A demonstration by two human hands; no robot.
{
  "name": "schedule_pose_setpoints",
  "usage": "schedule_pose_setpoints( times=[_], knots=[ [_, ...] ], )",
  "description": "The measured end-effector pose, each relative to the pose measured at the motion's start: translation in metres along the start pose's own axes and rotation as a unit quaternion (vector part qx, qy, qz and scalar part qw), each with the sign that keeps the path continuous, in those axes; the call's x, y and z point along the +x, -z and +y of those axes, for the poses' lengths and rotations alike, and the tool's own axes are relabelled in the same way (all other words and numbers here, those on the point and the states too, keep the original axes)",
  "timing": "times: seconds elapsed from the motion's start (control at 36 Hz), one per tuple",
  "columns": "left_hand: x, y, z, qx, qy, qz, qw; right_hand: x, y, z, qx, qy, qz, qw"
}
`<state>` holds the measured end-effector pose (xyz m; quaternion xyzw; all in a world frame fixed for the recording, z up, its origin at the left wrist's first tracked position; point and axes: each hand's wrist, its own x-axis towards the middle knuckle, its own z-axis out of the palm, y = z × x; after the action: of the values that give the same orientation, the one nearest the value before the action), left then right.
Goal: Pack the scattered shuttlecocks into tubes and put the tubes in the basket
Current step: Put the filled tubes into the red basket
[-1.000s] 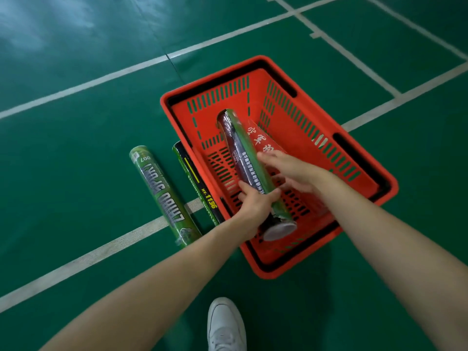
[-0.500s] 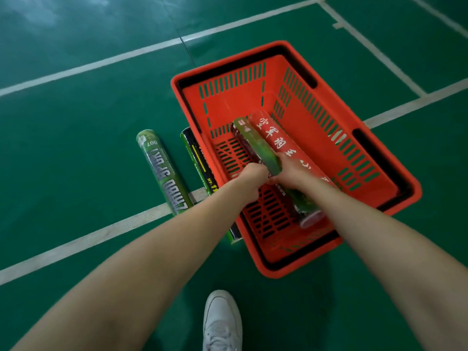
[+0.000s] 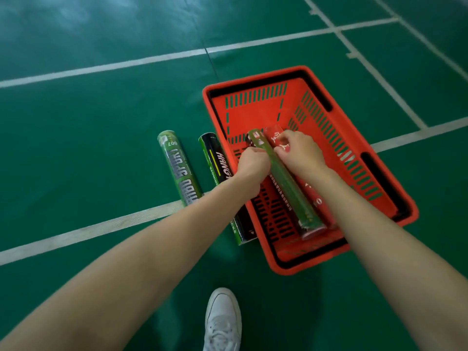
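left hand (image 3: pixel 253 164), right hand (image 3: pixel 301 153) grip | basket (image 3: pixel 253 115): 2 tubes (image 3: pixel 291 191) | floor (image 3: pixel 101 138): 2 loose tubes (image 3: pixel 177 168)

Both bare forearms entered from the lower corners, the left from 7 o'clock and the right from 5 o'clock, and converged toward 12 o'clock. The left hand (image 3: pixel 253 164) lay knuckles up, its fingers curled against the 9 o'clock side of a long green-and-black cardboard tube (image 3: pixel 288 183). The right hand (image 3: pixel 302 153) had its fingers (image 3: pixel 291 140) curled at the tube's 3 o'clock side, near the far end. The hands sat just beside each other.
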<state>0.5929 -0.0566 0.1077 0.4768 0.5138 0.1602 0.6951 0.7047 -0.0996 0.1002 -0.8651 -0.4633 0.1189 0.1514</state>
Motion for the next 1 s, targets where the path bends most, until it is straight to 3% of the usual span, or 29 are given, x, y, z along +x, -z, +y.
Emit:
schedule_pose_setpoints(
  times=[0.11,0.22,0.39,0.5,0.69,0.83,1.0],
  knots=[
    [-0.021,0.04,0.015,0.019,-0.045,0.012,0.999,-0.007,0.023,-0.044,0.062,0.056,0.037,0.996],
    [-0.025,0.097,0.004,0.084,-0.091,0.114,0.986,-0.016,0.02,-0.095,0.089,0.151,0.053,0.983],
    [0.001,0.156,-0.053,0.216,0.045,0.189,0.957,-0.024,-0.049,-0.154,0.039,0.203,-0.069,0.976],
    [0.015,0.174,-0.091,0.206,0.106,0.192,0.954,-0.018,-0.11,-0.156,-0.013,0.118,-0.133,0.984],
    [0.047,0.175,-0.145,0.123,0.124,0.136,0.975,-0.023,-0.194,-0.114,-0.022,-0.105,-0.151,0.983],
    [0.063,0.162,-0.17,0.015,0.146,0.094,0.985,-0.033,-0.225,-0.09,0.12,-0.277,-0.091,0.949],
    [0.065,0.169,-0.192,-0.008,0.177,0.116,0.977,-0.03,-0.235,-0.09,0.143,-0.257,-0.013,0.956]
  ],
)
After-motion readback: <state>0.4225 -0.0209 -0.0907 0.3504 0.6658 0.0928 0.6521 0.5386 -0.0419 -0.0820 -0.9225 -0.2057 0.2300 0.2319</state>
